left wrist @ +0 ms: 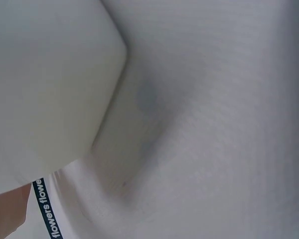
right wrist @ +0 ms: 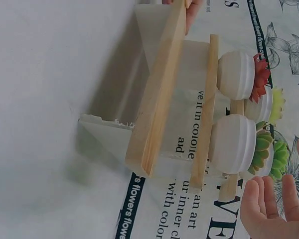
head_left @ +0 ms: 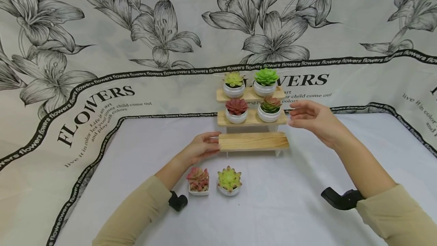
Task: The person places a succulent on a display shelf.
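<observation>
A three-tier display stand has pale wooden shelves on clear supports. At its lowest shelf (head_left: 253,142), my left hand (head_left: 199,148) pinches the left end, with fingers showing on both sides of the board in the right wrist view. My right hand (head_left: 315,120) is held beside the right end of the middle shelf (head_left: 252,120), fingers extended and holding nothing. On that shelf sit a dark red potted succulent (head_left: 236,110) and a green-brown one (head_left: 270,108). The top shelf (head_left: 250,95) carries a yellow-green succulent (head_left: 234,84) and a bright green one (head_left: 266,81).
In front of the stand, a pink succulent in a square pot (head_left: 198,181) and a green one with reddish tips (head_left: 229,180) stand on the white tablecloth (head_left: 273,208). A flower-printed cloth (head_left: 191,94) hangs behind the stand. A pale, blurred surface fills much of the left wrist view.
</observation>
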The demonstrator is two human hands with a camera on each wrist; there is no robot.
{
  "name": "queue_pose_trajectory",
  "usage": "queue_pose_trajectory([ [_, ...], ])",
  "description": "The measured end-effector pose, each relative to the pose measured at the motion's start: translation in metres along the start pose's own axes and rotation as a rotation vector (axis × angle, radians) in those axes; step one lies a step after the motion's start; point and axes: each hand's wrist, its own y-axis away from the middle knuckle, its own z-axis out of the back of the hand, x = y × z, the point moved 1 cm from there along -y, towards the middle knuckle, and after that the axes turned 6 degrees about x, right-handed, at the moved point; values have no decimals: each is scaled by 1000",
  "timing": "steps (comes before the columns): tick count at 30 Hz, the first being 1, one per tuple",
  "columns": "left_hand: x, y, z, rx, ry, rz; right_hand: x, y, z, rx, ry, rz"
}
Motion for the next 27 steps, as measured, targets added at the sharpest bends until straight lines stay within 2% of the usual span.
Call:
queue_pose_trajectory([
  [9, -1, -2, 0, 7, -9, -1, 4, 11, -2, 40, 88, 30],
  [15, -1, -4, -1, 18, 4, -5, -1, 19, -4, 76, 78, 71],
  [22, -2, -3, -1, 7, 9, -8, -15, 27, -20, 152, 125, 27],
  [27, -2, -4, 0, 1, -1, 0, -25, 32, -35, 225, 114, -18],
])
